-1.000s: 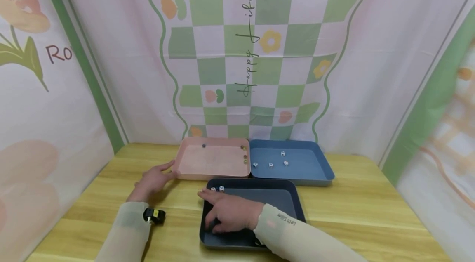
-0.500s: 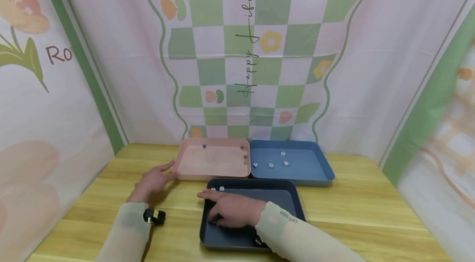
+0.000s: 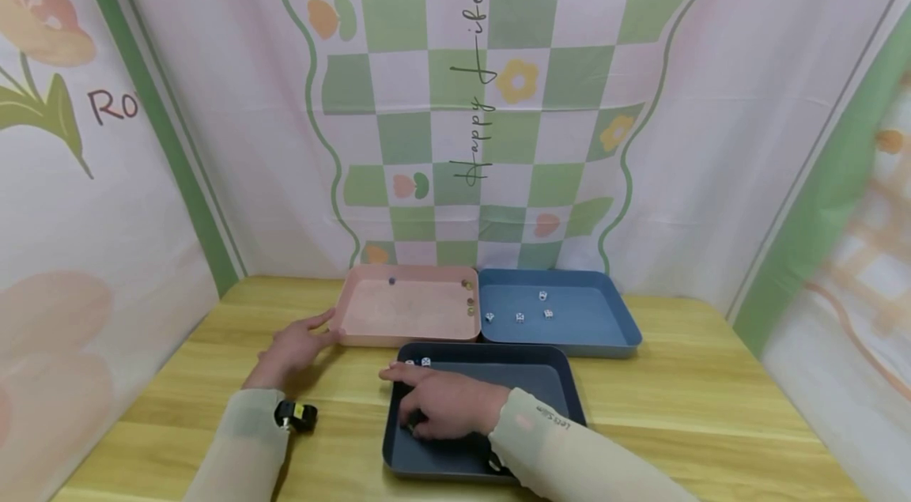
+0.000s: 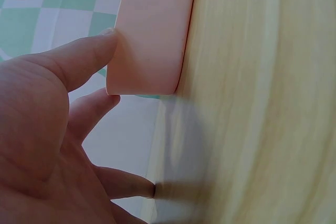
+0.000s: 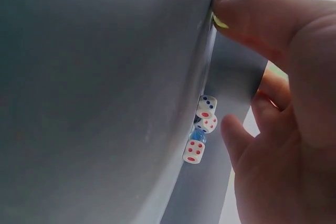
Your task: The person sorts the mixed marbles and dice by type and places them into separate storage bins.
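My left hand rests its thumb and a fingertip at the near left corner of the pink tray, with the fingers spread and mostly straight. My right hand reaches into the dark grey tray at its left side. There its thumb and index finger pinch a small yellow-green marble, mostly hidden by the finger. Another finger stretches over the tray's left rim. Below the pinch in the right wrist view, white dice and a blue marble lie along the tray wall.
The blue tray, beside the pink one at the back, holds several white dice. In the pink tray lie a blue marble and several yellowish marbles. A patterned cloth hangs behind the wooden table.
The thumb and index finger of my right hand have come together in the dark tray, and that hand has shifted slightly. My left hand has stayed at the pink tray's corner.
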The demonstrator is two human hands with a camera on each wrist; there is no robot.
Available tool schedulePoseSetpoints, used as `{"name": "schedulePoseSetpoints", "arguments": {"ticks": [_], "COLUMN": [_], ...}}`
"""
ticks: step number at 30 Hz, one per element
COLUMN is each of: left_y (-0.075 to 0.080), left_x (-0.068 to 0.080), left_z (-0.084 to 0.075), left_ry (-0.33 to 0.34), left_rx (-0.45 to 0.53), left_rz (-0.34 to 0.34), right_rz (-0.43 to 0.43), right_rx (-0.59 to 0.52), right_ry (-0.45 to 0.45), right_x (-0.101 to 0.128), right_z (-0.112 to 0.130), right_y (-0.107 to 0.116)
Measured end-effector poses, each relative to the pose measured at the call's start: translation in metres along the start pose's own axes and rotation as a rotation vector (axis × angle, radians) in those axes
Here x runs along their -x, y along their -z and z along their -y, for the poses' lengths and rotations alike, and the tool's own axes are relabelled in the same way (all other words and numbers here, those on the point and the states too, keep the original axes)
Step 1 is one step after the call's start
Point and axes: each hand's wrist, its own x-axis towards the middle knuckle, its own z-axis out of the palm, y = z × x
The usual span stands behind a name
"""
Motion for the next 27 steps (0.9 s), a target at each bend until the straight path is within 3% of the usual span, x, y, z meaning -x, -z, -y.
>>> {"name": "schedulePoseSetpoints", "arguments": {"ticks": [12,17,20,23,27], "left_y": [-0.001,-0.002,-0.002,-0.002,-0.001], "left_x": [-0.001,-0.002,-0.002,-0.002,-0.003], "left_z": [-0.002,0.000,0.001,0.002,0.002], "left_ry": [0.002,0.005,0.003,-0.001,-0.003], "left_rx": [0.002,0.000,0.005,0.005,0.002], "left_rz": [-0.006,-0.002,0.001,0.004,0.005], "right_rz": [0.006,-0.036,-0.110,-0.226,-0.505], "right_rx": [-0.108,-0.191,-0.289,-0.419,-0.694], "right_ry": [-0.024,-0.016,-0.028,-0.099,-0.336], "right_x": [-0.001,0.001,0.005,0.009,0.010], "right_z": [-0.003,-0.004,-0.006,-0.008,-0.012], "right_y": [0.000,0.003,0.008,0.017,0.029]}}
